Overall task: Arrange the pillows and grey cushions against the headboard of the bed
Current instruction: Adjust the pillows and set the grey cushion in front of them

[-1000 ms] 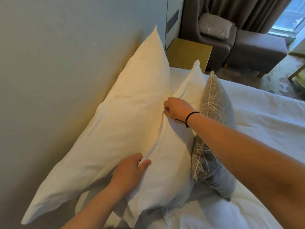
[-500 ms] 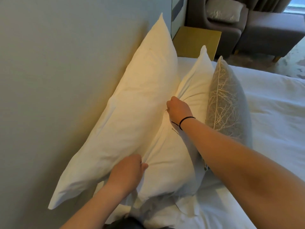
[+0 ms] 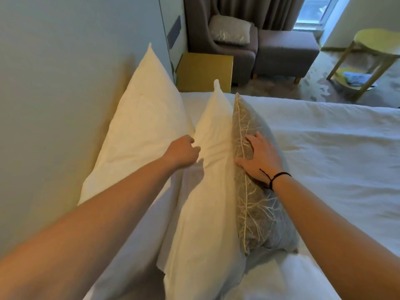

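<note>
Two pillows (image 3: 147, 126) (image 3: 212, 169) stand on edge along headboard (image 3: 65, 83), cushion (image 3: 255, 202) outermost. Left hand (image 3: 181, 153) pinches front pillow's top; right hand (image 3: 259, 159) flat on cushion. Open sheet (image 3: 335, 159) rightward; nightstand (image 3: 203, 72) beyond.

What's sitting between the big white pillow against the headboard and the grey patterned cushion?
A second, smaller white fabric pillow stands between them, seen in the head view.

Head-worn view, down over bed (image 3: 324, 148)
</note>
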Motion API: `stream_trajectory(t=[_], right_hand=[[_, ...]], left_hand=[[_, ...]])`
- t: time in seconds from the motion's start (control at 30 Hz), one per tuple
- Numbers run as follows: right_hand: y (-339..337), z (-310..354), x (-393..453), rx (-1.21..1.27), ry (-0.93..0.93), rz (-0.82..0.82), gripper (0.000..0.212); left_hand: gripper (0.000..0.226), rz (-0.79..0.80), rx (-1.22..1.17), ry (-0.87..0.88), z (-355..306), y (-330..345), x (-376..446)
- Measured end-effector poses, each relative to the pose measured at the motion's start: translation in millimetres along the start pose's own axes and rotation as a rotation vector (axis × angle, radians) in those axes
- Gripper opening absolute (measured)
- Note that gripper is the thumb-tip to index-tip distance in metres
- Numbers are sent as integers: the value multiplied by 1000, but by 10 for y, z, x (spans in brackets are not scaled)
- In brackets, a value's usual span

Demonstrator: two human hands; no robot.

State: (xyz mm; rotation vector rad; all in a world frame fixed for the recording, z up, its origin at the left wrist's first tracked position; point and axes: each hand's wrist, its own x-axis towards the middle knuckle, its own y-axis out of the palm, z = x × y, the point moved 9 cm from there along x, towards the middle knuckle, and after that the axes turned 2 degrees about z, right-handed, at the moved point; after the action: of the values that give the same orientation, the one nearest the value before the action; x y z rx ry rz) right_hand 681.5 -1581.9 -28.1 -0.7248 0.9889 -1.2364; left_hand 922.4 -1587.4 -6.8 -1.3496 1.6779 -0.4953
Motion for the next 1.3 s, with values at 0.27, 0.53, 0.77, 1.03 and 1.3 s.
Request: stream_trajectory(t=[0.27,0.53,0.77,1.03,1.3], right_hand=[[231,-429,-141,371,161,0,99],[240,-606,-171,496,145,-55,91],[224,-523,-272,511,202,-108,85],[354,-574,-483,555,221,-45,92],[496,-1306,-396,719,384,21,93]], left_hand=[[41,9,-511,-268,-67,219,1350],[30,-126,-710,-250,-278,-97,2116],[24,-622,-383,-133,-27,-1247,2091],[44,-460,129,154,-784,-763,1377],[113,59,25,174,-1017,1315,-333]])
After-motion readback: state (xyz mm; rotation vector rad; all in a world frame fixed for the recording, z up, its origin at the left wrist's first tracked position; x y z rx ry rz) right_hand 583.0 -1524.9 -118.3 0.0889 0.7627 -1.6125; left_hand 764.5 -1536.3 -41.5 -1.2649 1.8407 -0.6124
